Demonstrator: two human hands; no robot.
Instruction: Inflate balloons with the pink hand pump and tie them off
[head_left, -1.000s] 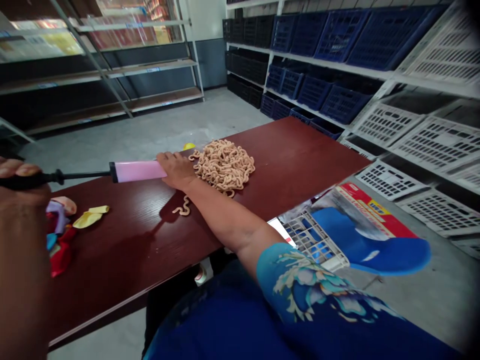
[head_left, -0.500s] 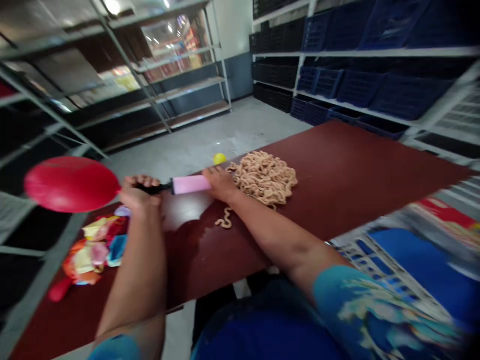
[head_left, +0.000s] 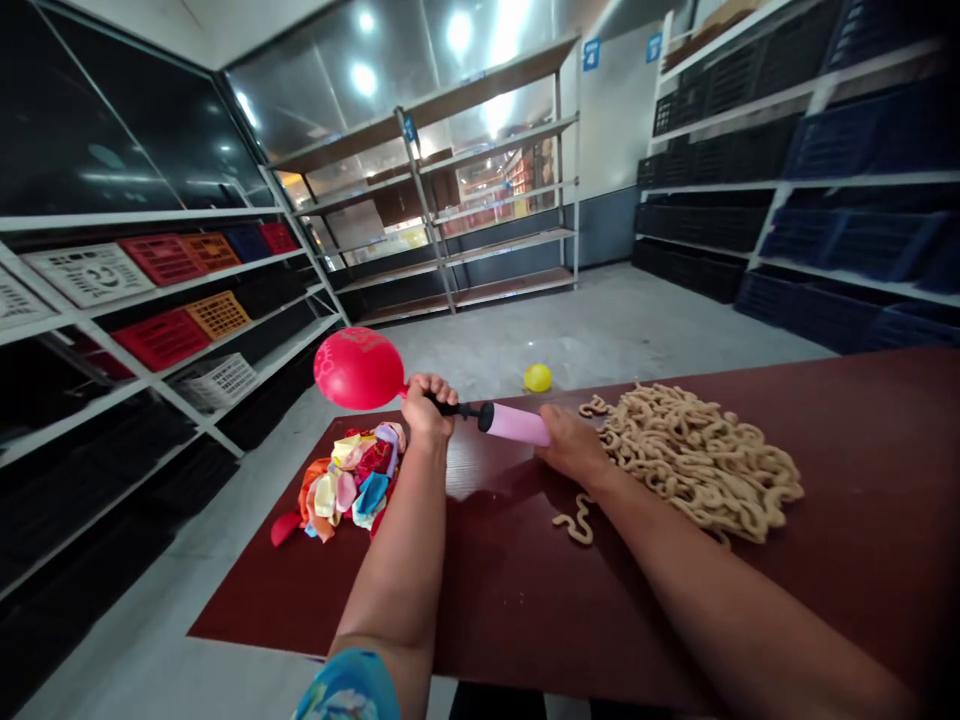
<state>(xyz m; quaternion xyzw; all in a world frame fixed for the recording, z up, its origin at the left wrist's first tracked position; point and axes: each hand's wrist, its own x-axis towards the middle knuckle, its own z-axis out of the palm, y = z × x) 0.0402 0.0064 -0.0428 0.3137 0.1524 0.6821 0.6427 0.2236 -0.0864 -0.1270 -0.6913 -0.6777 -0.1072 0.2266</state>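
A pink and black balloon pump spans the gap between my two hands above the table. My left hand is closed round its black end, where the neck of a partly inflated red balloon meets the pump. Pale printing shows on the balloon's top. My right hand grips the far end of the pink barrel. Below my left hand lies a heap of limp, colourful balloons. Beside my right forearm spreads a pile of beige cord, with a loose end curling off it.
The dark red table reaches to the right edge. A yellow ball-like object shows past its far edge. Metal shelving stands behind, crates fill racks at left, and dark blue crates line the right.
My view has swung left and up, so table, hands and cord appear further right. Both hands still hold the pump, and the red balloon stays on its end.
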